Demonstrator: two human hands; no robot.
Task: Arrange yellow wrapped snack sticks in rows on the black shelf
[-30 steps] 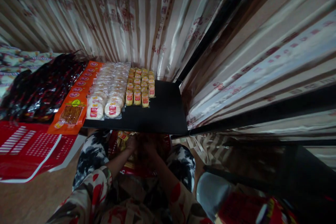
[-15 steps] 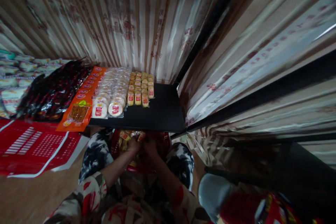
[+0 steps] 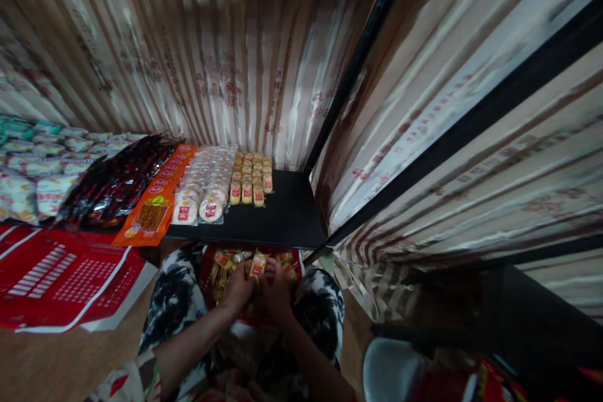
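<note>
The yellow packet (image 3: 257,265) is sitting up between the person's two hands, just past the front edge of the black shelf (image 3: 287,223), its red-and-white label facing upward. The left hand (image 3: 239,287) is pinching its left side, thumb and fingers drawn narrow around it. The right hand (image 3: 277,289) is curling its fingers at the packet's right edge; whether it is gripping or only touching, I cannot tell.

Beneath the hands, a red container (image 3: 300,259) is lying between the person's knees and holding more yellow packets (image 3: 220,267), which are showing on both sides of the hands. Patterned black-and-white trousers (image 3: 172,286) are flanking it.

On the shelf, short rows of upright yellow packets (image 3: 247,187) are standing nearest its bare right part. To their left, clear-wrapped white rounds (image 3: 211,207) are lining up in two columns, touching an orange bag (image 3: 151,220) whose lower end is overhanging the front edge. Dark glossy packets (image 3: 115,191) are heaping beside that, and pale packets (image 3: 51,166) are filling the far left. Below them, a red printed bag (image 3: 70,279) is hanging in front. Behind everything, a pleated curtain (image 3: 211,31) is draping.
</note>
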